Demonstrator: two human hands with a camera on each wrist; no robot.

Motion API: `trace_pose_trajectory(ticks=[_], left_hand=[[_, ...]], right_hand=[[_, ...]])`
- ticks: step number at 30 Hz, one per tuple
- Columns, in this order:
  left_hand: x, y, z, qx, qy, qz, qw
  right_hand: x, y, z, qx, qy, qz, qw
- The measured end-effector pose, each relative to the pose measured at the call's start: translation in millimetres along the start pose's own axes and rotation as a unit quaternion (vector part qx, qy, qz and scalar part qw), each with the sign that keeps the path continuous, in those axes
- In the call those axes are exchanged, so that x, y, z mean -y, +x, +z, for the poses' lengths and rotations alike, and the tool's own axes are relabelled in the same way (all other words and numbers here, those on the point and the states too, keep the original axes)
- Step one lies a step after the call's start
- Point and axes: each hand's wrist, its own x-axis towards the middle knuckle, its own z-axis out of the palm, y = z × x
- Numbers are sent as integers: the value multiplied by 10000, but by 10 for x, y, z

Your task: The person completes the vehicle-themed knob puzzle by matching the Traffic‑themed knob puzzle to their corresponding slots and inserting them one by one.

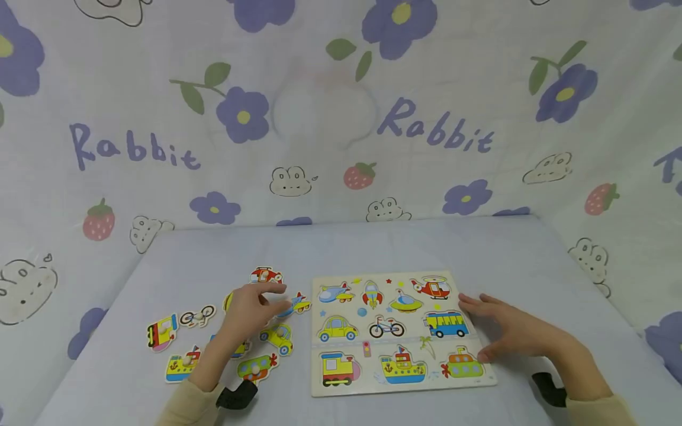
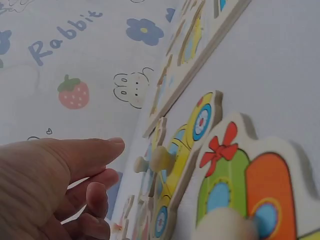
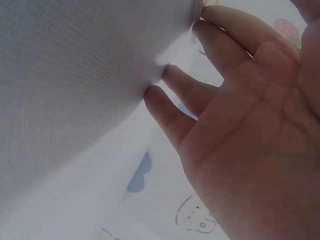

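My left hand [image 1: 247, 313] hovers over loose wooden puzzle pieces, its fingers loosely bent and nothing between them. Closest to its fingertips is an airplane piece [image 1: 301, 303]; a helicopter piece [image 1: 266, 276] lies just beyond. A yellow car piece [image 2: 172, 172] and a submarine piece [image 2: 235, 185], both with wooden knobs, show beside the hand in the left wrist view. To the right lies the puzzle board [image 1: 405, 278] with printed vehicle pictures. My right hand [image 1: 519, 328] rests at the board's right edge, thumb and fingers spread; its fingertips touch the tablecloth and board edge in the right wrist view.
On the left lie a train piece [image 1: 162, 332], a bicycle piece [image 1: 198, 316] and a ship piece [image 1: 183, 364]. Another piece is partly hidden under the left forearm. A pale cloth covers the table [image 1: 394, 248]; a patterned curtain [image 1: 319, 118] hangs behind it.
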Motion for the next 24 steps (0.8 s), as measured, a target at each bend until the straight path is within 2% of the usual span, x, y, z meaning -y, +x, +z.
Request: trace_pose_trajectory(ticks=[5, 12, 24], left_hand=[[54, -5, 57, 1, -20, -23, 10000], [48, -20, 113, 26, 108, -62, 9999], [17, -14, 181, -269, 326, -167, 9990]], right_hand=[[-2, 8, 12, -22, 38, 28, 10000], [6, 5, 5, -30, 142, 92, 9999], [1, -24, 12, -67, 165, 173, 9997]])
